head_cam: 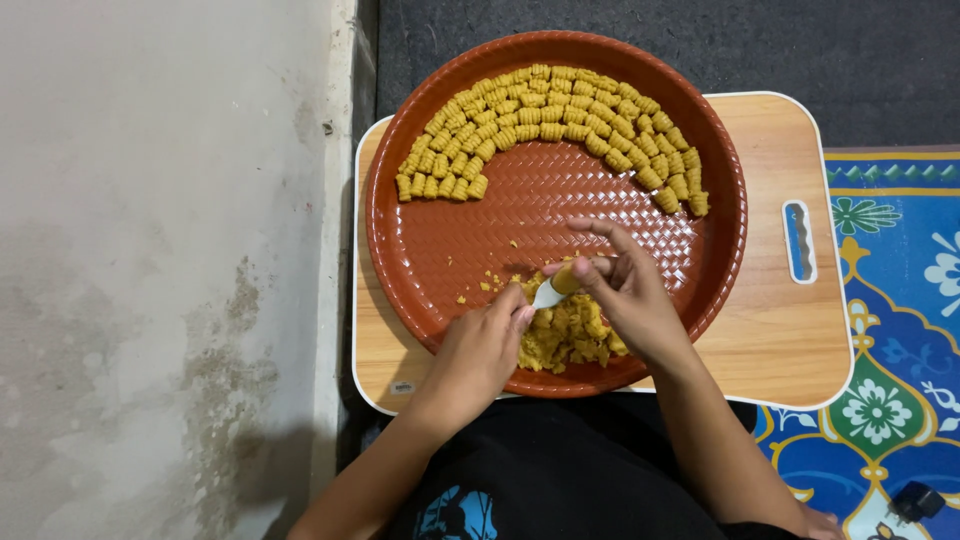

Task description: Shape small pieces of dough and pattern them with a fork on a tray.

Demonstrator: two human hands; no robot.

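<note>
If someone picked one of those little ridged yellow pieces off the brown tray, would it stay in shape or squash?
The ridged yellow dough pieces probably squash easily: the yellow dough heap beside the hands looks soft and crumbly, with crumbs scattered on the round brown woven-pattern tray. Being small, they likely weigh little. Their ridges probably prevent slipping.

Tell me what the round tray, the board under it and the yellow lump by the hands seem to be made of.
Round tray: likely plastic, glossy reddish-brown, moulded with a woven pattern.
Board: light wood-grain surface with a white rim and cut-out handle, perhaps laminate.
Yellow lump: soft crumbly dough, matte, matching the ridged pieces in rows along the rim.
</note>
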